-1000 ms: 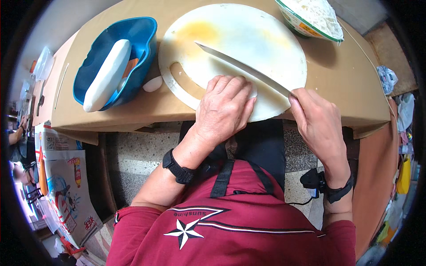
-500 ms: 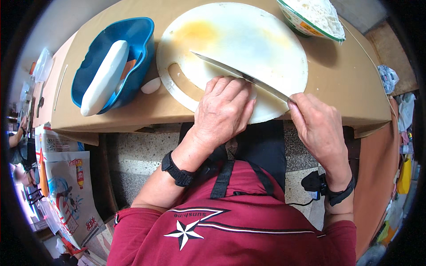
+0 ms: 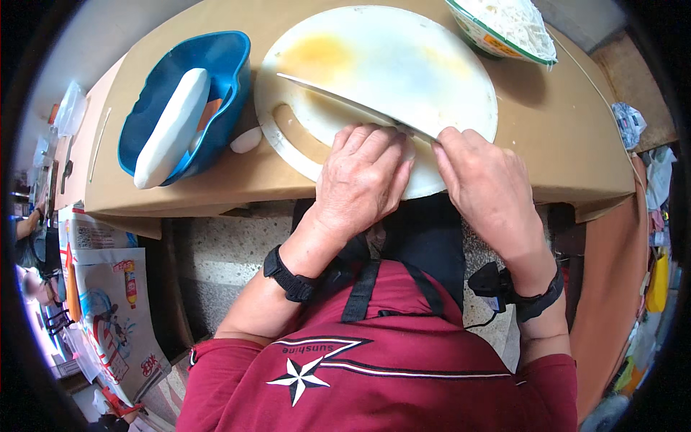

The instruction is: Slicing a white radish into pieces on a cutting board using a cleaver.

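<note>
My right hand [image 3: 489, 187] grips the handle of a long kitchen knife [image 3: 331, 96], whose blade points up and left across the round white cutting board [image 3: 432, 65]. Close behind the blade, my left hand [image 3: 363, 180] presses down with its fingers curled over a white piece, apparently white radish [image 3: 410, 150]. Only a small edge of that piece shows beside my thumb; the fingers hide the rest. A peeled whole white radish [image 3: 173, 129] leans in a blue basin [image 3: 230, 50] at the left, with something orange-brown beside it.
A bowl [image 3: 497, 39] heaped with white shreds stands at the far right, partly out of view. One small white end piece [image 3: 247, 140] lies between basin and board. Brown cardboard-like covering [image 3: 561, 137] lies over the table. A printed bag [image 3: 119, 309] hangs at the left.
My right hand has moved left, pushing the knife along its length so the tip reaches farther up and left. My left hand stays almost in place.
</note>
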Motion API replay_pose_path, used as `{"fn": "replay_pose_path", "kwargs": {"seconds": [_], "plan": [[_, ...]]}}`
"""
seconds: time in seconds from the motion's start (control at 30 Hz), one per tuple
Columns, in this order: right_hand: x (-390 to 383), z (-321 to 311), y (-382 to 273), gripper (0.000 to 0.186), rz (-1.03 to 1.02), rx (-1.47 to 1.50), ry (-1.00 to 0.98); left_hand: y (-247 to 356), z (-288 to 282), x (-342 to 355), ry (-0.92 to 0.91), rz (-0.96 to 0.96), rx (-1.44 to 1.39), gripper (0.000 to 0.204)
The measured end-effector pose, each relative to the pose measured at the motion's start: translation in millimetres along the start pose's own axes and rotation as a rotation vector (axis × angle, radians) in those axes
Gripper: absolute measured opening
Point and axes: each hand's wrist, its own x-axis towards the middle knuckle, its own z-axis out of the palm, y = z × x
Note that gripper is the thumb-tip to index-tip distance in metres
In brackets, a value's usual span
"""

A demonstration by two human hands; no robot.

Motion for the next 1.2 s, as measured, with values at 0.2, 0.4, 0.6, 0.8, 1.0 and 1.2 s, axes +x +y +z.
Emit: {"fn": "replay_pose_path", "kwargs": {"seconds": [0.2, 0.4, 0.6, 0.8, 1.0, 1.2], "plan": [[-8.8, -7.6, 14.4, 0.015, 0.091, 0.067, 0.018, 0.2, -1.2, -1.4, 0.016, 0.006, 0.003, 0.023], [-18.5, -20.8, 13.4, 0.015, 0.132, 0.121, 0.013, -0.7, -1.0, -1.9, -0.001, -0.008, -0.014, 0.025], [-23.1, -22.2, 17.0, 0.015, 0.126, 0.147, 0.011, -0.1, -3.1, -0.4, -0.046, -0.016, 0.013, 0.029], [-24.9, -23.1, 17.8, 0.014, 0.176, 0.194, 0.022, 1.8, -5.2, 3.7, -0.1, -0.022, 0.071, 0.035], [-25.2, -27.1, 17.2, 0.014, 0.19, 0.206, 0.017, 1.9, -5.8, 2.2, -0.109, -0.037, 0.051, 0.034], [-28.0, -26.8, 18.4, 0.014, 0.197, 0.202, 0.017, 2.0, -8.5, 3.9, -0.153, -0.04, 0.04, 0.033]]}}
